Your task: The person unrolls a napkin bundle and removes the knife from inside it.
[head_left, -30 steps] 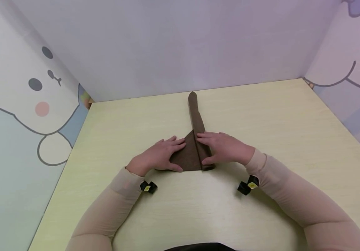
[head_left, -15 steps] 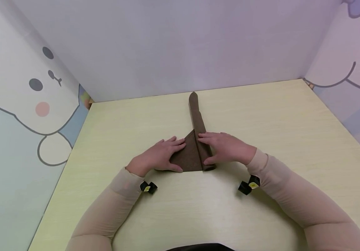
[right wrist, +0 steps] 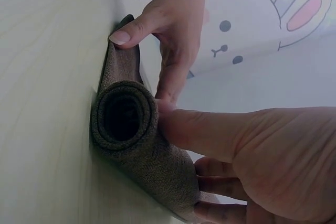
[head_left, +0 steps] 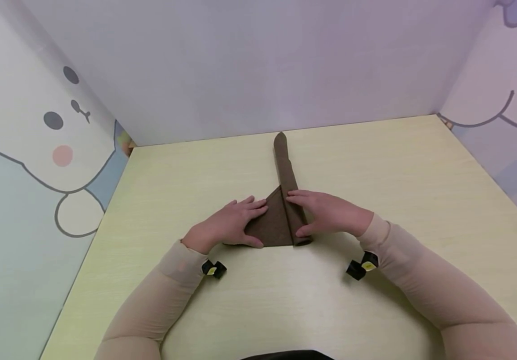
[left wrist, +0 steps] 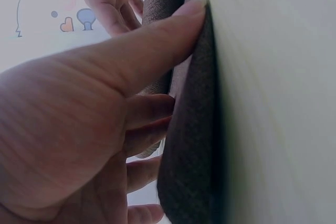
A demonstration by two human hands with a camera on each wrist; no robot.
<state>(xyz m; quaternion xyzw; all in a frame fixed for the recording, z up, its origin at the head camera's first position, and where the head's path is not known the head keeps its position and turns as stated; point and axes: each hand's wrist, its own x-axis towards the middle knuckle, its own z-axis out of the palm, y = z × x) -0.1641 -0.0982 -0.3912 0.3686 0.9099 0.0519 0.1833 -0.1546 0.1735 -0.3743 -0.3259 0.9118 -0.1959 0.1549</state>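
A brown cloth [head_left: 269, 226] lies on the table, partly rolled. Its right side forms a tight roll [head_left: 285, 172] that runs away from the person. A flat, pointed part spreads to the left. My left hand [head_left: 224, 227] rests on this flat part, fingers spread, thumb near the front edge. On the roll, my right hand [head_left: 330, 214] rests its fingertips and thumb from the right side. The right wrist view shows the roll's hollow spiral end [right wrist: 125, 116], with the right thumb [right wrist: 202, 129] touching beside it. The cloth under the left palm is hidden.
The pale wooden table [head_left: 195, 170] reaches back to a plain light wall [head_left: 258, 65]. Side walls carry cartoon animals [head_left: 62, 125]. A black camera [head_left: 213, 270] sits on the left wrist, another camera [head_left: 362, 266] on the right.
My right hand and the roll have shifted slightly to the right. The left hand stays on the flat cloth. The view itself has moved a little.
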